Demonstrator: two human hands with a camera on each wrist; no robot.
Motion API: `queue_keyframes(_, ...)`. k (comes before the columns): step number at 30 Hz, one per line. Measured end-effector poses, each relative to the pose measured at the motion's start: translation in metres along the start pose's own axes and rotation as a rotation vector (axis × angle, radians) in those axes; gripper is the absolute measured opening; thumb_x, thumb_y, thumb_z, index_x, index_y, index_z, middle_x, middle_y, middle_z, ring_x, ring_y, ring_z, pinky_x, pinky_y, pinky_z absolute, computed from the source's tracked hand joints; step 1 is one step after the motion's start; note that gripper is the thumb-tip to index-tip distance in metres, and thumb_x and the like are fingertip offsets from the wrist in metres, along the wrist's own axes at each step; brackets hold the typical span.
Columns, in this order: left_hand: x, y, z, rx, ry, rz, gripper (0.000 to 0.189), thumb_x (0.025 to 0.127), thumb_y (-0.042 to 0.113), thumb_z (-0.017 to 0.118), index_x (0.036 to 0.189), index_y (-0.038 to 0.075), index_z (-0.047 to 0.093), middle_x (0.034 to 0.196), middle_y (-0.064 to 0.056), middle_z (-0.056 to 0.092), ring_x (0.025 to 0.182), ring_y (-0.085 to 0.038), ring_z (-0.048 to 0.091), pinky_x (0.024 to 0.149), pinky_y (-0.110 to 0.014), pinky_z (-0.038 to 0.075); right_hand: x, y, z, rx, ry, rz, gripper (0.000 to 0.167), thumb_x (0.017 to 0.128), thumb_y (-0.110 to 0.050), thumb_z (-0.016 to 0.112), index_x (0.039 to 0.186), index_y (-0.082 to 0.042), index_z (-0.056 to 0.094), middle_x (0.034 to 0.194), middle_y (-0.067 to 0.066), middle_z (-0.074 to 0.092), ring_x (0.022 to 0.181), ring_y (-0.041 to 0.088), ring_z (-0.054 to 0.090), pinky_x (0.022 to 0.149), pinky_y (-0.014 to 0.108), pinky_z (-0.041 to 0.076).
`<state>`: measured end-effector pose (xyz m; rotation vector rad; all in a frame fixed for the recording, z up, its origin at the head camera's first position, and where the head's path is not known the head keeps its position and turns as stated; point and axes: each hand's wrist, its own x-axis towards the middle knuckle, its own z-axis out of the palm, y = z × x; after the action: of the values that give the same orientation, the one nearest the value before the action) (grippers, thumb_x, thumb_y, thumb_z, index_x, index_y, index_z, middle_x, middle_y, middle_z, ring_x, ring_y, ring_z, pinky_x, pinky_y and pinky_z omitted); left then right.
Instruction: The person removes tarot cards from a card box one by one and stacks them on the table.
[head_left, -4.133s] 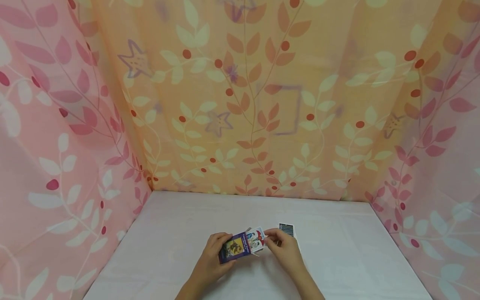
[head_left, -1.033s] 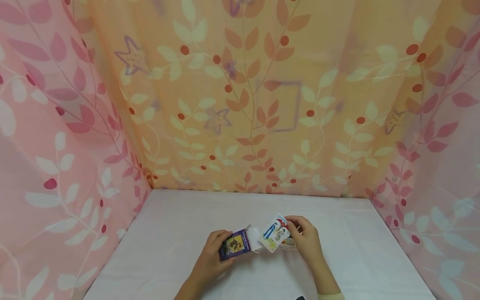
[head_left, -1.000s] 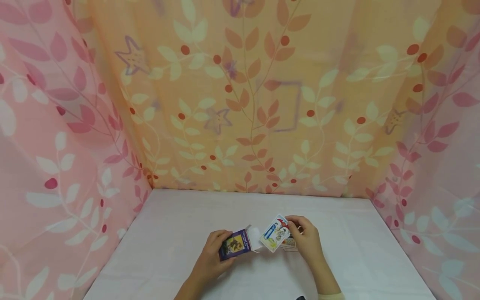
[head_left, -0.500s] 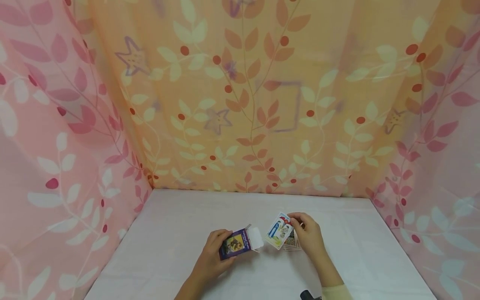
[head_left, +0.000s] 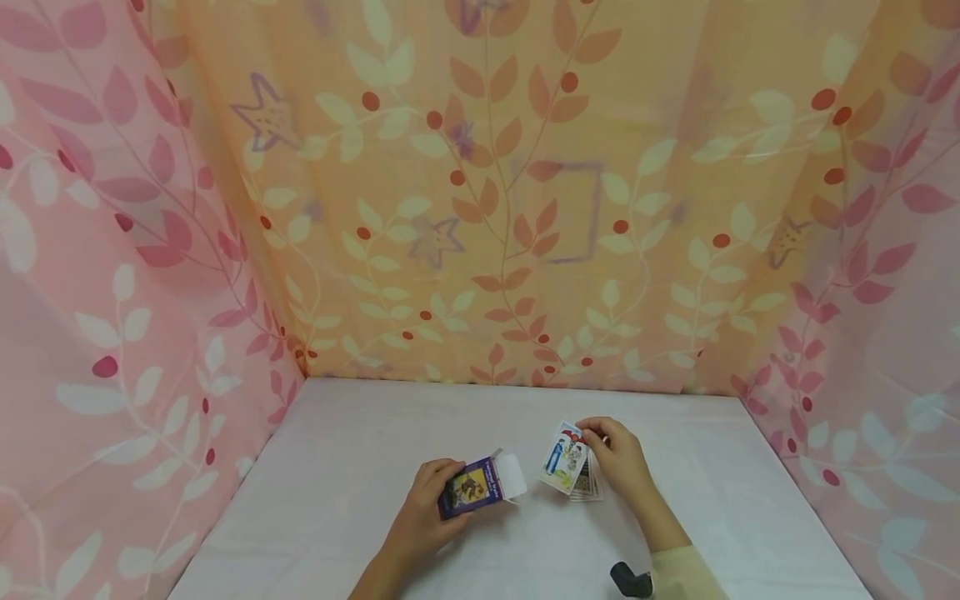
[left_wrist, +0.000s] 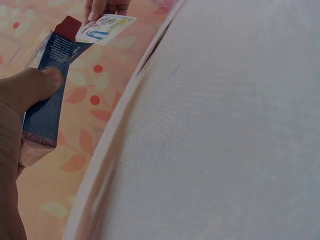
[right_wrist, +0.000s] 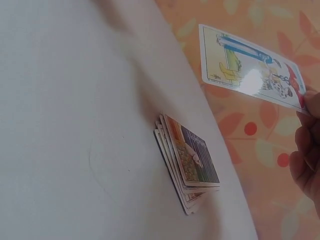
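My left hand (head_left: 423,518) grips a purple card box (head_left: 470,489) with a yellow picture on its front and its white end flap folded out to the right. In the left wrist view the thumb presses on the dark blue side of the box (left_wrist: 50,95). Between thumb and fingers of my right hand (head_left: 617,457) a tarot card (head_left: 564,458), with blue and red figures face up, is pinched by its corner. It hangs above a loose stack of cards (head_left: 587,485). The right wrist view shows that stack (right_wrist: 192,155) lying slightly fanned, a picture card on top.
The white-covered table (head_left: 375,433) spreads around both hands. Patterned curtains (head_left: 487,208) rise behind it and on both sides. A black device (head_left: 630,578) sits by the right wrist, next to the pale sleeve (head_left: 686,575).
The right hand has drawn the card out of the box, then carried it right and slightly away, over the stack. The left hand with the box stays nearly still.
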<state>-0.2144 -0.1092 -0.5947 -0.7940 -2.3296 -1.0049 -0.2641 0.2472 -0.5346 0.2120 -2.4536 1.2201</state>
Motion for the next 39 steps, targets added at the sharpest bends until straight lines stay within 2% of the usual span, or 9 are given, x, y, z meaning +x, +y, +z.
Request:
queue_keyframes(7, 0.0, 0.002, -0.002, 0.004, -0.008, -0.02, 0.084, 0.072, 0.024, 0.094, 0.145, 0.019, 0.054, 0.137, 0.003, 0.052, 0.123, -0.013, 0.052, 0.105, -0.027, 0.049, 0.009, 0.005, 0.0, -0.012, -0.083, 0.031, 0.011, 0.099, -0.013, 0.068, 0.106, -0.017, 0.075, 0.088, -0.004, 0.065, 0.083, 0.012, 0.055, 0.072, 0.026, 0.045)
queue_keyframes(11, -0.001, 0.002, -0.002, 0.009, -0.006, -0.018, 0.084, 0.071, 0.024, 0.095, 0.144, 0.018, 0.055, 0.137, 0.003, 0.052, 0.123, -0.013, 0.052, 0.104, -0.027, 0.05, 0.013, 0.009, 0.0, -0.029, -0.123, 0.018, 0.011, 0.099, -0.012, 0.067, 0.106, -0.017, 0.074, 0.092, -0.003, 0.066, 0.086, 0.014, 0.056, 0.074, 0.028, 0.046)
queue_keyframes(15, -0.001, 0.001, -0.003, 0.009, -0.005, -0.015, 0.083, 0.071, 0.024, 0.095, 0.144, 0.016, 0.055, 0.137, 0.004, 0.052, 0.123, -0.012, 0.052, 0.103, -0.026, 0.05, 0.017, 0.014, 0.001, -0.067, -0.149, 0.004, 0.012, 0.099, -0.01, 0.066, 0.106, -0.016, 0.074, 0.098, -0.001, 0.069, 0.088, 0.015, 0.056, 0.077, 0.031, 0.048)
queue_keyframes(21, -0.001, 0.001, -0.003, 0.007, -0.013, -0.031, 0.084, 0.072, 0.025, 0.095, 0.145, 0.02, 0.054, 0.138, 0.007, 0.051, 0.124, -0.01, 0.051, 0.105, -0.025, 0.049, 0.02, 0.024, 0.003, -0.108, -0.181, 0.025, 0.012, 0.1, -0.01, 0.065, 0.106, -0.015, 0.074, 0.104, 0.002, 0.07, 0.09, 0.017, 0.056, 0.079, 0.035, 0.049)
queue_keyframes(26, 0.0, 0.002, -0.004, 0.012, -0.007, -0.023, 0.083, 0.072, 0.027, 0.094, 0.144, 0.021, 0.054, 0.138, 0.006, 0.052, 0.124, -0.011, 0.052, 0.105, -0.024, 0.048, 0.023, 0.034, 0.005, -0.118, -0.188, 0.045, 0.013, 0.099, -0.008, 0.065, 0.106, -0.015, 0.074, 0.102, 0.001, 0.07, 0.092, 0.017, 0.057, 0.082, 0.037, 0.048)
queue_keyframes(33, 0.0, 0.003, -0.004, -0.001, 0.001, -0.017, 0.083, 0.071, 0.025, 0.095, 0.144, 0.018, 0.055, 0.137, 0.002, 0.053, 0.123, -0.013, 0.053, 0.106, -0.022, 0.046, 0.027, 0.044, 0.009, -0.094, -0.214, 0.082, 0.012, 0.1, -0.01, 0.063, 0.106, -0.014, 0.074, 0.095, -0.001, 0.067, 0.09, 0.016, 0.056, 0.081, 0.034, 0.047)
queue_keyframes(39, 0.0, 0.002, -0.003, 0.003, -0.005, -0.024, 0.084, 0.071, 0.025, 0.095, 0.145, 0.021, 0.054, 0.137, 0.004, 0.052, 0.123, -0.012, 0.052, 0.105, -0.023, 0.048, 0.033, 0.051, 0.011, -0.059, -0.238, 0.128, 0.013, 0.102, -0.011, 0.061, 0.106, -0.014, 0.073, 0.097, 0.0, 0.068, 0.092, 0.017, 0.057, 0.084, 0.036, 0.048)
